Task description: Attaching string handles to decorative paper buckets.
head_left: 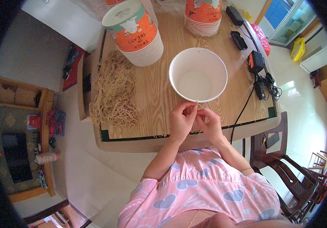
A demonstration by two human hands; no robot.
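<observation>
A white paper bucket (217,72) stands upright on the wooden table, its opening facing up. Right at its near rim, my left hand (181,121) and my right hand (210,124) meet, fingertips almost together. Both are closed in a pinch on a thin beige cord (195,134), whose loop hangs below them near the table edge. A short bit of it shows above my fingertips by the rim; the fingers hide the rest. To the left lies a tangled heap of similar beige cord (116,91).
Nested orange and white paper buckets (139,41) lean behind the cord heap, and another stack (203,21) stands at the back. Black power adapters (255,61) with coiled cables lie along the right side of the table (152,95). A dark wooden chair (264,146) stands at the right.
</observation>
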